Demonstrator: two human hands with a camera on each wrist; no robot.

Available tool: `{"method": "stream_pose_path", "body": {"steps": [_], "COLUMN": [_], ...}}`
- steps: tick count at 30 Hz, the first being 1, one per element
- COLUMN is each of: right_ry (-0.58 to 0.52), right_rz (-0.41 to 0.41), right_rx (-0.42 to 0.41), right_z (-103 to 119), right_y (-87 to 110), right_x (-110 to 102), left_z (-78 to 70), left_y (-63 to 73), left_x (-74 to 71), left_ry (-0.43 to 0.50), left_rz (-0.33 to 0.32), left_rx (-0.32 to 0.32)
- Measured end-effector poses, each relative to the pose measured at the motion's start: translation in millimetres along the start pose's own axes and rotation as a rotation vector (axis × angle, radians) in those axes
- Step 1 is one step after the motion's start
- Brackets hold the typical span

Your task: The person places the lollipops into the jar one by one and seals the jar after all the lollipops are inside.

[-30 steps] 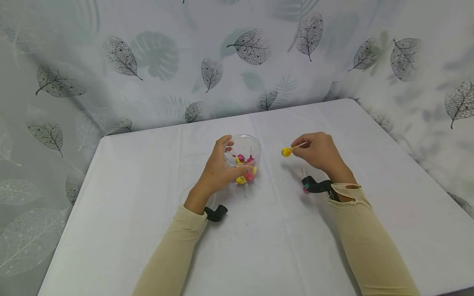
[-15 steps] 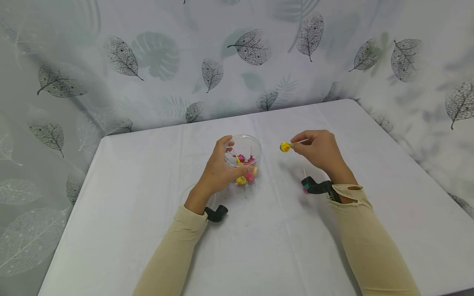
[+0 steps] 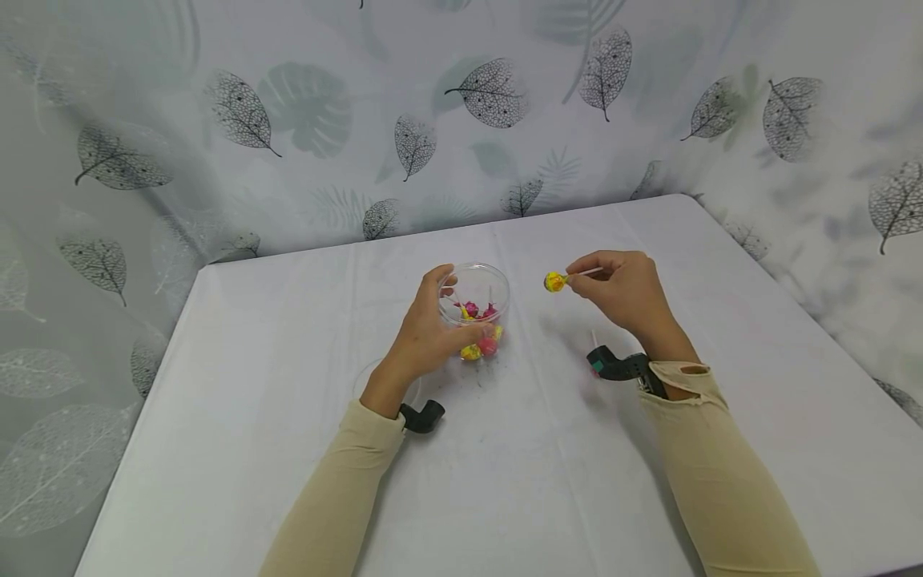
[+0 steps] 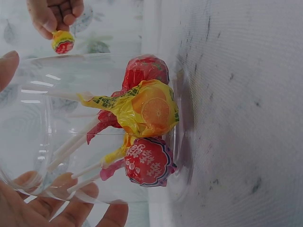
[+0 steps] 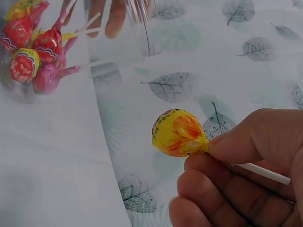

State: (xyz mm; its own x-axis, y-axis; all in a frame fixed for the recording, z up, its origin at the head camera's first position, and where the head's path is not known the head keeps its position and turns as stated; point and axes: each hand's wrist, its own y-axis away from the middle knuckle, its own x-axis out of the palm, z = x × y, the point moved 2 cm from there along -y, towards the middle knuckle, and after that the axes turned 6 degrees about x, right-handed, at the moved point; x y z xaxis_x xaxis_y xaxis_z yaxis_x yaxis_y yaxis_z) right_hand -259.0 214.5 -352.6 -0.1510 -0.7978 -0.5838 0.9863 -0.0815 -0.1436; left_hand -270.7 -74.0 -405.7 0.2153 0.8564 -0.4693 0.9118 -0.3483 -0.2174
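Note:
My left hand grips a clear plastic jar round its side, its mouth open at the top. Inside lie several wrapped lollipops, among them a yellow one with an orange printed on it and a red one. To the right of the jar, my right hand pinches a yellow-wrapped lollipop between thumb and forefinger, just below the candy. Its white stick points back under the palm, and the candy end faces the jar, raised above the table.
Below my right wrist another lollipop stands stick-up on the white table, its candy mostly hidden by the wrist camera. A clear round lid lies partly behind my left wrist. A leaf-patterned curtain hangs along the back.
My right hand has lifted slightly, and the yellow lollipop has risen and swung from a tilt to nearly level. The left hand and jar have stayed in place.

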Motion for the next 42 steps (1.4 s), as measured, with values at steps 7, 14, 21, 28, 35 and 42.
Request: {"method": "stream_pose_path", "body": {"steps": [7,14,21,28,35,42], "right_ry": [-0.024,-0.055,-0.086,-0.124,-0.148,-0.168], "right_rz": [-0.013,-0.059,-0.071,-0.079,-0.085,-0.081], "right_rx": [-0.018,-0.071,-0.078,-0.091,-0.103,-0.103], "right_z": [3.0,7.7,11.2,15.0,17.8,18.5], "right_y": [1.2,3.0,4.8,6.2,7.3,7.5], "right_x": [-0.1,-0.2,1.1,3.0,5.5,7.6], "left_z": [1.4,1.0,0.9,0.5,0.5,-1.1], "left_y": [0.1,0.7,0.4,0.8,1.0,0.3], "left_x": [0.2,0.1,0.0,0.1,-0.5,0.0], "left_ry": [-0.007,-0.019,-0.023,-0.025,-0.023,-0.037], "left_rz": [0.000,-0.001,0.001,0.002,0.001,0.001], "left_rx": [-0.001,0.009,0.002,-0.002,0.004,-0.014]}}
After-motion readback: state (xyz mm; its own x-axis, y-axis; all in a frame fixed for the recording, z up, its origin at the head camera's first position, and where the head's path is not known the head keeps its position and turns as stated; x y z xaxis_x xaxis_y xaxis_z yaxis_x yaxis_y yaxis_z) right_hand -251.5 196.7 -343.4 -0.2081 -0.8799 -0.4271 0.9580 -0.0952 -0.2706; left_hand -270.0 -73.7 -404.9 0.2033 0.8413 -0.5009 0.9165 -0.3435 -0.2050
